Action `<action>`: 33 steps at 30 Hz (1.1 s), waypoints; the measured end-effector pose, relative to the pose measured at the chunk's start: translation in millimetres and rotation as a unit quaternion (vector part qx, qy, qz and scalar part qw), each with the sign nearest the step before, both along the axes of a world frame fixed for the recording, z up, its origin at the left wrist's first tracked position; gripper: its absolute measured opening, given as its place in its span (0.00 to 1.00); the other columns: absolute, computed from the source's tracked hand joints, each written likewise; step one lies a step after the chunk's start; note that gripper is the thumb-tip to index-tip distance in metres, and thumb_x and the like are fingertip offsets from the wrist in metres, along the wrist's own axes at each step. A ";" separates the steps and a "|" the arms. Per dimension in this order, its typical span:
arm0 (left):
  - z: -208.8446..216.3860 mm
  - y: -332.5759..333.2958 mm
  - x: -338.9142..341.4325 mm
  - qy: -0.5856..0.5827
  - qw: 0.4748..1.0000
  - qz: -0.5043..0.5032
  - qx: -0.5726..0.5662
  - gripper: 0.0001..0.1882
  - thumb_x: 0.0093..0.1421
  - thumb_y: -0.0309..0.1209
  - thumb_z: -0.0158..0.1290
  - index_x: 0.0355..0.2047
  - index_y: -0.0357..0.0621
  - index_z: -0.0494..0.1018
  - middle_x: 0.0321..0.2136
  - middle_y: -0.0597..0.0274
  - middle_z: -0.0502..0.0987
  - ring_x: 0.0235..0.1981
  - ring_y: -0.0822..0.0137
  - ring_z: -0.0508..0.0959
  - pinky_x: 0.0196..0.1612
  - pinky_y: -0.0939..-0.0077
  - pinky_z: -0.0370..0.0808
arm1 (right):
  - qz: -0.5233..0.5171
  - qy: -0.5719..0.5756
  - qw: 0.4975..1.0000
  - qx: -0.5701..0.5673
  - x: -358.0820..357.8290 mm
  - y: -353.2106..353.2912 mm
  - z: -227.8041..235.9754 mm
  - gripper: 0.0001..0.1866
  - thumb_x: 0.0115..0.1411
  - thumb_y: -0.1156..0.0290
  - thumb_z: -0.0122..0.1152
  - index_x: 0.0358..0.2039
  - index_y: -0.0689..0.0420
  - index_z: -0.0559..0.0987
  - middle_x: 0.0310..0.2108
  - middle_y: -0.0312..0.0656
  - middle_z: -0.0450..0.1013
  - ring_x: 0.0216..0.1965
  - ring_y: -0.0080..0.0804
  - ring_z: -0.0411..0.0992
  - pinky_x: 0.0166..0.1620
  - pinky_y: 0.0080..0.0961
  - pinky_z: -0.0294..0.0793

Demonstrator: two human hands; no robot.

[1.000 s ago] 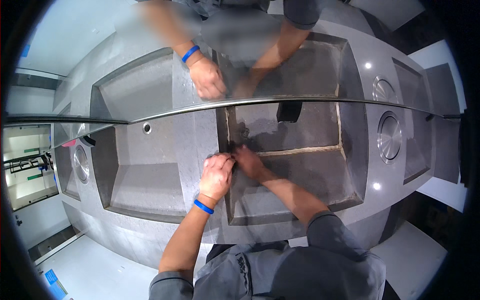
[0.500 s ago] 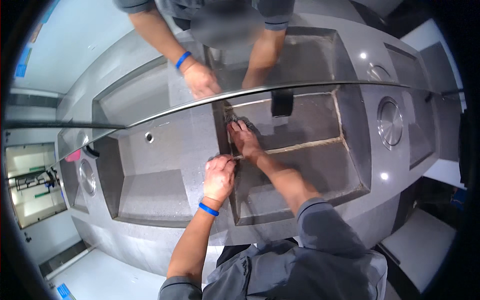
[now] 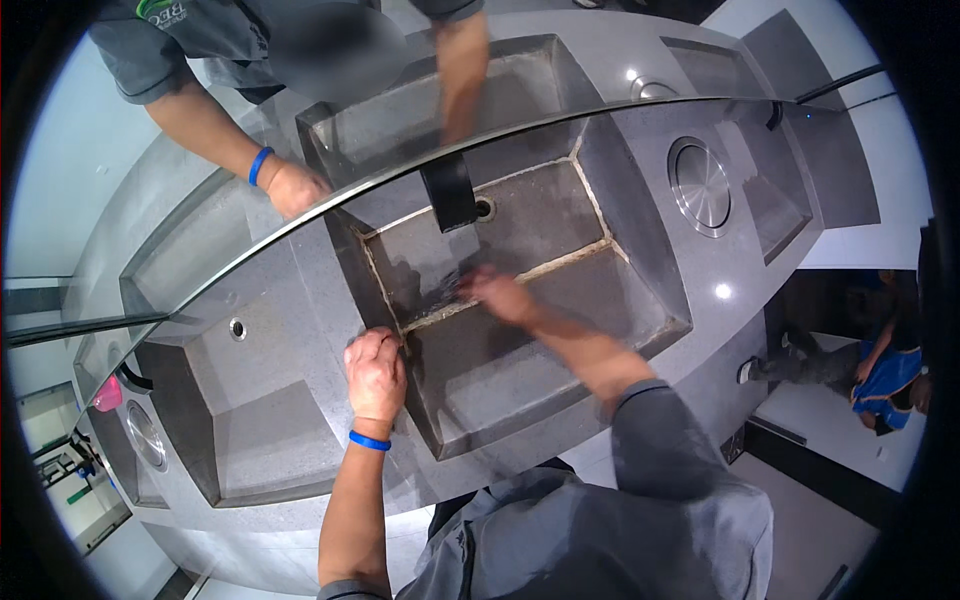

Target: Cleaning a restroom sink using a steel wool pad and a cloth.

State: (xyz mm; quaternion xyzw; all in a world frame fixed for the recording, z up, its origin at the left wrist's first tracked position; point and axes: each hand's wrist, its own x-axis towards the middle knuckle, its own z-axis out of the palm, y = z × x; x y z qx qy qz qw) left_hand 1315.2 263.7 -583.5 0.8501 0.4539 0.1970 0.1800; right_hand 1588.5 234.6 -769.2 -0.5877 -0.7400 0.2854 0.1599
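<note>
My right hand (image 3: 492, 292) is down in the grey stone sink (image 3: 630, 355), blurred by motion. Its fingers are closed on a dark, wiry steel wool scourer (image 3: 452, 287), partly hidden and smeared. They are over the pale joint line (image 3: 545, 270) that crosses the sink floor. My left hand (image 3: 376, 375), with a blue band at its wrist, grips the sink's left rim with bent fingers; its fingertips are hidden. Behind my right hand, a black spout (image 3: 450, 198) reaches out over the sink near the round drain (image 3: 484, 208).
A second basin (image 3: 265, 440) with a drain lies to the left. A mirror (image 3: 230, 220) runs along the back and reflects my arms. Round metal lids (image 3: 700, 187) are set in the counter, one at each side. At the far right is a person in blue (image 3: 888, 385).
My right hand has moved with the scourer from the sink's back left corner toward me, to the middle joint line. My left hand stays at the left rim. The view has shifted.
</note>
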 end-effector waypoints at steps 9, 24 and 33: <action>-9.6 -1.3 15.4 -0.013 0.999 -0.016 0.044 0.06 0.48 0.23 0.54 0.29 0.41 0.76 0.37 0.59 0.76 0.41 0.56 0.75 0.46 0.62 0.68 | -0.238 -0.102 0.964 0.057 116.2 -19.6 28.7 0.26 0.45 0.86 0.49 0.45 0.57 0.80 0.48 0.53 0.75 0.52 0.50 0.70 0.58 0.37 0.68; -11.0 -11.1 -6.9 -0.020 1.000 -0.008 0.021 0.08 0.47 0.25 0.53 0.30 0.42 0.77 0.36 0.59 0.74 0.42 0.57 0.73 0.47 0.62 0.68 | -0.113 -0.228 0.943 0.215 -47.6 48.1 199.6 0.20 0.57 0.71 0.50 0.51 0.50 0.76 0.47 0.41 0.74 0.47 0.43 0.69 0.49 0.44 0.66; -10.0 0.3 0.0 0.017 1.000 -0.014 0.021 0.06 0.48 0.26 0.55 0.29 0.44 0.76 0.36 0.60 0.73 0.44 0.58 0.73 0.48 0.62 0.67 | -0.079 -0.278 0.948 0.131 -37.2 79.2 207.4 0.15 0.58 0.67 0.56 0.47 0.52 0.76 0.37 0.46 0.76 0.41 0.47 0.75 0.48 0.45 0.69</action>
